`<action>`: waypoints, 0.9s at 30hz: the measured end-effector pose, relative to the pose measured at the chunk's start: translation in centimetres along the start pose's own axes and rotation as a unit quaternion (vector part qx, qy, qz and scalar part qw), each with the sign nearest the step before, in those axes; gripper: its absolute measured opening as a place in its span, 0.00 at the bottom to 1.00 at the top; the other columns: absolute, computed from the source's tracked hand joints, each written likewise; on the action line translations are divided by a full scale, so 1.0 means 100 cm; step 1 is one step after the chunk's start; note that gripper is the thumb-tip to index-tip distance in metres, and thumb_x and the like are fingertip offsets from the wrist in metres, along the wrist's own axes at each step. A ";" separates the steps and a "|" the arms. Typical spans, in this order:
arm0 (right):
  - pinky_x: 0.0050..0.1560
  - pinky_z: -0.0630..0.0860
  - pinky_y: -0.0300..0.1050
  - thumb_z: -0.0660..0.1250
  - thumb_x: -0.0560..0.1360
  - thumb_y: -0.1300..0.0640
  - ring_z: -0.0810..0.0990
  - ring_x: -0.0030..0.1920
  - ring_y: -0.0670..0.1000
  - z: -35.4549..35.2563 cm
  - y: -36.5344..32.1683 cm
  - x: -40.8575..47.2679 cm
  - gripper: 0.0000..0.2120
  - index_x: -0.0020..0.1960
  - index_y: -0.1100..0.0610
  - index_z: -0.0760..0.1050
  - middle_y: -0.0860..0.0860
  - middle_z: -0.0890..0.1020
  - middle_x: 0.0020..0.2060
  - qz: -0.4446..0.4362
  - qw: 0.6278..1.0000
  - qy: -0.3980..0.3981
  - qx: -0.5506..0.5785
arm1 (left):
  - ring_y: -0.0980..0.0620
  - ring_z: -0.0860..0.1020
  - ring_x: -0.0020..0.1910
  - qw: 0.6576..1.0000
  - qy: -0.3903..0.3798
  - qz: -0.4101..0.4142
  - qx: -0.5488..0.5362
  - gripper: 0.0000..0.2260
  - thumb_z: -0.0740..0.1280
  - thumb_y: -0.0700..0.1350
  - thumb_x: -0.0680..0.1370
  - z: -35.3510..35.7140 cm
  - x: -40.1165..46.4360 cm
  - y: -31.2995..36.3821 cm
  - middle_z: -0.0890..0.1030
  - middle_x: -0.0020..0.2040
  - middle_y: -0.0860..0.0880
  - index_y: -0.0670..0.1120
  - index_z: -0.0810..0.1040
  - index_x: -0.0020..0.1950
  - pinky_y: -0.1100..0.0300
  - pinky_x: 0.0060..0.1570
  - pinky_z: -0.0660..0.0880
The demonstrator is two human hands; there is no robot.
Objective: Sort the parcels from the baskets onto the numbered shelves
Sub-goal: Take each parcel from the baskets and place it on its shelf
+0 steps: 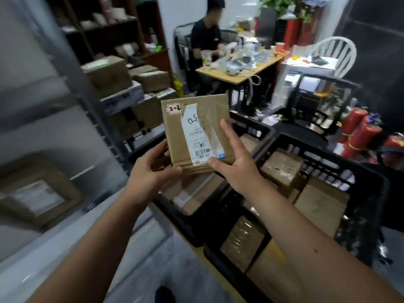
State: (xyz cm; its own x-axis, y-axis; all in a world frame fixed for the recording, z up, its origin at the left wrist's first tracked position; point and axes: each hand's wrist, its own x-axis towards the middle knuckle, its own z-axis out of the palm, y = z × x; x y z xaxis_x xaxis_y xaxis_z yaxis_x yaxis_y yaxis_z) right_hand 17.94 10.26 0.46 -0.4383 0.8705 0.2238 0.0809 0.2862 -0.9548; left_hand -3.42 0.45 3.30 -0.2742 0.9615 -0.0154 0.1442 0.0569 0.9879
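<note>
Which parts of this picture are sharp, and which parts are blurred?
Head view, centre: the parcel, between left hand and right hand, is sharp, its "2-2" mark readable. Head view, left: the shelves smear with motion blur. Head view, right: the baskets look soft.

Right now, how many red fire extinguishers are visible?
3 fire extinguishers: two lean side by side at the far right, one is cut by the right edge. More may be hidden.

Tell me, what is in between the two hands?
A brown parcel marked 2-2; the left hand grips its corner, the right hand touches its edge. Head view.
</note>
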 end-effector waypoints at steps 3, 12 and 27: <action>0.78 0.67 0.53 0.75 0.78 0.59 0.66 0.77 0.40 0.050 -0.013 0.009 0.42 0.77 0.26 0.60 0.38 0.64 0.78 -0.013 0.998 -0.063 0.019 | 0.54 0.82 0.64 0.994 0.107 0.010 0.013 0.34 0.76 0.37 0.67 -0.048 -0.041 0.001 0.85 0.63 0.52 0.49 0.77 0.73 0.59 0.62 0.79; 0.78 0.66 0.61 0.75 0.78 0.56 0.64 0.79 0.46 0.219 -0.049 -0.027 0.41 0.74 0.21 0.59 0.38 0.63 0.80 0.000 0.963 -0.264 0.047 | 0.52 0.78 0.66 0.884 0.384 -0.033 0.266 0.31 0.80 0.51 0.74 -0.174 -0.187 -0.042 0.79 0.69 0.52 0.52 0.75 0.76 0.49 0.68 0.76; 0.77 0.69 0.54 0.72 0.78 0.63 0.66 0.77 0.46 0.445 -0.111 -0.210 0.43 0.76 0.24 0.60 0.40 0.62 0.79 -0.026 0.894 -0.443 0.061 | 0.47 0.76 0.69 0.761 0.498 -0.164 0.382 0.27 0.78 0.50 0.75 -0.295 -0.457 -0.104 0.78 0.70 0.51 0.52 0.76 0.74 0.48 0.68 0.74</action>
State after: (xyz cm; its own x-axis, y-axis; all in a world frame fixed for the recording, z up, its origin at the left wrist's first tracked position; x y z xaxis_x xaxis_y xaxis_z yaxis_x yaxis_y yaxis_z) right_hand -13.60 -29.01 -2.35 -0.9801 0.1831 0.0772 -0.0347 0.2249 -0.9738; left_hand -20.46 -52.05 -1.67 -0.9446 0.2027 0.2581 0.3185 0.7559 0.5719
